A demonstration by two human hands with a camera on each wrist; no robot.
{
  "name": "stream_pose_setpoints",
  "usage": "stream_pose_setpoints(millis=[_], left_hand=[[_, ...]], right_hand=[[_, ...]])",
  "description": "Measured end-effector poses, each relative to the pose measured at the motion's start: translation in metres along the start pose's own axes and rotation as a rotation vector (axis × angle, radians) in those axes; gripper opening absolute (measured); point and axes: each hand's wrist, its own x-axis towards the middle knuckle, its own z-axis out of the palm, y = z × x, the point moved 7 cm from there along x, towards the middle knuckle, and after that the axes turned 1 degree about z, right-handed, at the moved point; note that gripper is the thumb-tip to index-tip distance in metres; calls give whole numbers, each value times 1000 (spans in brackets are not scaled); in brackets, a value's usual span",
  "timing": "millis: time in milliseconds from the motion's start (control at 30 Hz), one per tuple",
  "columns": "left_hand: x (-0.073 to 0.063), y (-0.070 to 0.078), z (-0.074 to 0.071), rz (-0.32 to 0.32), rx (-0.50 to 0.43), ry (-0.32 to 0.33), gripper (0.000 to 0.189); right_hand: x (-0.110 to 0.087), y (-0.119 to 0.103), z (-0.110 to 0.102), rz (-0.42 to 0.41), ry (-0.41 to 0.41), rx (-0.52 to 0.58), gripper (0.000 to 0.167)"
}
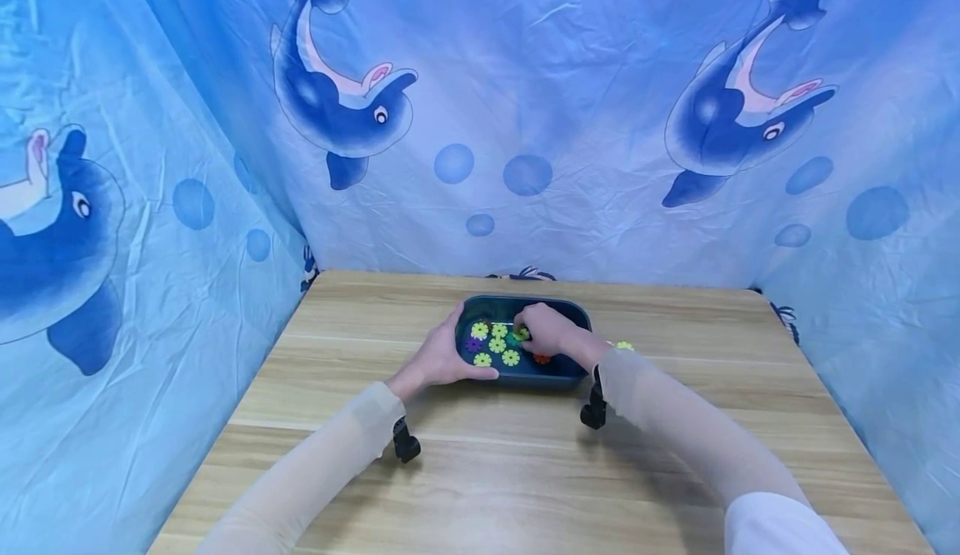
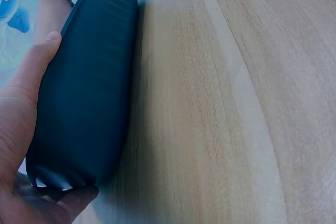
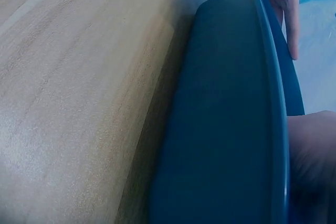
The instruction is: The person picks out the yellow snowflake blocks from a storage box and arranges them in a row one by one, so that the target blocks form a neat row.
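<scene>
A dark blue tray (image 1: 540, 382) rests on the wood-grain surface (image 1: 480, 472), near its far edge and about midway across. The left hand (image 1: 437, 360) has its grip on the tray's left end: the thumb lies along the near rim and the fingers bend round the end wall, as the left wrist view also shows. The right hand (image 1: 550, 330) reaches over the near rim into the tray, its fingers pointing down and to the left, with a yellow-green piece (image 1: 522, 335) in its pinching grip; the right wrist view hides the fingertips behind the tray wall. Several yellow-green flower-shaped pieces (image 1: 497, 345) lie inside, most of them between the two hands, with a purple piece (image 1: 473, 344) toward the left end and an orange-red piece (image 1: 542, 359) just below the right hand. Outside the tray, to its right, a yellow piece (image 1: 625, 346) lies on the surface just beyond the right forearm, which partly covers it. Both wrists carry black mounts (image 1: 406, 442) below pale sleeves (image 1: 315, 463). Behind the surface hangs a blue backdrop (image 1: 480, 63) printed with dolphins (image 1: 330, 101) and bubbles (image 1: 453, 163).
</scene>
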Motion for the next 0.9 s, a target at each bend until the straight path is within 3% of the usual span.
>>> stream_pose_setpoints(millis=[567, 700, 900], left_hand=[[0, 1, 1, 9, -15, -9, 140], [3, 3, -1, 30, -17, -5, 139], [4, 1, -6, 4, -42, -26, 136]], right_hand=[[-5, 2, -5, 9, 69, 61, 13], [-9, 8, -15, 6, 114, 77, 17], [-22, 20, -41, -30, 206, 61, 17]])
